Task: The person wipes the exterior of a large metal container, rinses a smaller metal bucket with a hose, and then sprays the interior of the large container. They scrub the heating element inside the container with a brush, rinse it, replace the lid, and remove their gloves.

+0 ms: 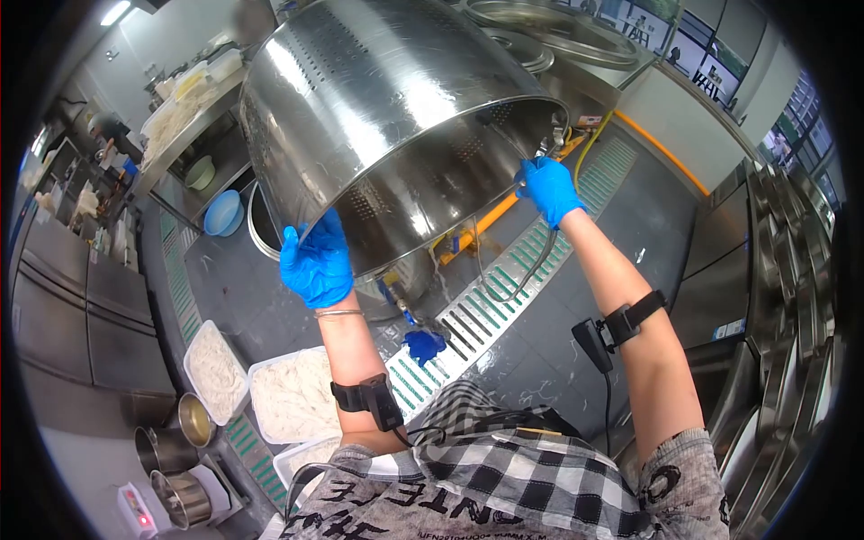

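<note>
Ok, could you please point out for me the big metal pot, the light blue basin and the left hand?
Big metal pot (360, 108): head view, on its outer wall.
Light blue basin (223, 213): head view, near its middle.
Left hand (319, 268): head view, on the gloved middle of the hand.

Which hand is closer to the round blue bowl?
The left one. The left hand is at the big metal pot's rim, on the same side as the blue bowl. The right hand is at the rim's other side, farther away.
</note>
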Available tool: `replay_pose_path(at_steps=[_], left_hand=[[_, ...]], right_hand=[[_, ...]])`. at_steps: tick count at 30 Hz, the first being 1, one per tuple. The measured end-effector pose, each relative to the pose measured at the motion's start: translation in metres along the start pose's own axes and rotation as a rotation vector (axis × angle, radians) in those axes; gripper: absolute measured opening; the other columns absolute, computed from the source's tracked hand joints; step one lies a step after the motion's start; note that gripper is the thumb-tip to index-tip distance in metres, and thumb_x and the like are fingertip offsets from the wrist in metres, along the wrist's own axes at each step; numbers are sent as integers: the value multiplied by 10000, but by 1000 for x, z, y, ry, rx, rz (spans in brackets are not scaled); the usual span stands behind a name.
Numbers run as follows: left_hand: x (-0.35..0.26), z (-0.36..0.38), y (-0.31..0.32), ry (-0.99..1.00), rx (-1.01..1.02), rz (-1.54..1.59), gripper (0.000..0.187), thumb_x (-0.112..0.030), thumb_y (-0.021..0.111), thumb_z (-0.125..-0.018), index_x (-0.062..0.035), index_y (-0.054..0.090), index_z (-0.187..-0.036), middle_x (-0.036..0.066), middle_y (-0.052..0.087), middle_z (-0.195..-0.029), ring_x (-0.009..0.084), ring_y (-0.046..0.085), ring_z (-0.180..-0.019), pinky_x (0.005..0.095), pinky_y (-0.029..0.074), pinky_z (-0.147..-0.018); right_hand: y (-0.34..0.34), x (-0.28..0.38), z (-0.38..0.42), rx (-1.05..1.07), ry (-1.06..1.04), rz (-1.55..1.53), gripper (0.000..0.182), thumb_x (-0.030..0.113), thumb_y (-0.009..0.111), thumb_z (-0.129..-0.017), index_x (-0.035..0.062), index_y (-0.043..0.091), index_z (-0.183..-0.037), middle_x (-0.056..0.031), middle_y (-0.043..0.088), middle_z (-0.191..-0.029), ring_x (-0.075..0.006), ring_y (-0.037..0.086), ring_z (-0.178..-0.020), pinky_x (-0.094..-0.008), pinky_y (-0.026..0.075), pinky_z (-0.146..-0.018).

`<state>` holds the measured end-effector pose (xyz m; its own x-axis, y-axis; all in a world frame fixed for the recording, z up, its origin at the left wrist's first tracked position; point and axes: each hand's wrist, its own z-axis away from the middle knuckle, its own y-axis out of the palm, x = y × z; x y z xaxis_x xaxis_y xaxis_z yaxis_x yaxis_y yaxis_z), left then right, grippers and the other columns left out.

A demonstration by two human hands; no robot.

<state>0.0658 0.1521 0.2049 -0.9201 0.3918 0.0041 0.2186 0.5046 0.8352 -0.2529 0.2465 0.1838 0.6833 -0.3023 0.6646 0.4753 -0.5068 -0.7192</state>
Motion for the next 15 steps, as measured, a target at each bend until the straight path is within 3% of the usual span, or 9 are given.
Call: replay_pose_path(at_steps=[1,3,4,6,13,15], left_hand=[[-1,0,0,-3,-20,9,419,-87,456,-740,20,374,-1136,176,434,-1129,298,411,-1053,438,287,-924],[-1,1,0,7,-26,15,422,-90,456,-739,18,373,-1138,176,432,-1131,298,411,-1054,438,288,-923],[0,1,1,15,-33,22,425,-93,457,-738,16,373,-1140,175,431,-1133,298,410,-1055,439,288,-922],[0,1,2,28,-40,6,429,-99,458,-736,16,372,-1140,176,431,-1132,297,410,-1056,438,288,-922],[-2,0,-2,-5,4,9,443,-122,466,-731,22,373,-1139,173,439,-1125,296,420,-1047,431,292,-920],[-2,-1,-1,-6,-4,11,441,-124,465,-732,20,375,-1139,173,442,-1122,297,423,-1043,430,293,-919]], right_hand=[[-2,4,2,1,-1,-1,130,128,545,-689,30,550,-773,-129,565,-757,-252,569,-664,-313,459,-596],[-5,10,8,45,-284,595,184,165,473,-753,-4,546,-760,-137,581,-719,-222,583,-612,-297,456,-570],[0,1,8,48,-285,596,184,165,473,-753,-4,546,-760,-137,581,-719,-222,583,-612,-297,456,-570],[16,-22,8,168,-45,174,271,211,415,-788,-12,563,-743,-142,590,-684,-207,582,-567,-292,450,-559],[31,-38,55,377,-27,267,315,240,403,-786,-1,595,-726,-127,591,-662,-202,583,-589,-281,448,-543],[37,-51,71,435,146,133,323,237,393,-789,-8,593,-728,-122,584,-642,-190,583,-607,-273,446,-530]])
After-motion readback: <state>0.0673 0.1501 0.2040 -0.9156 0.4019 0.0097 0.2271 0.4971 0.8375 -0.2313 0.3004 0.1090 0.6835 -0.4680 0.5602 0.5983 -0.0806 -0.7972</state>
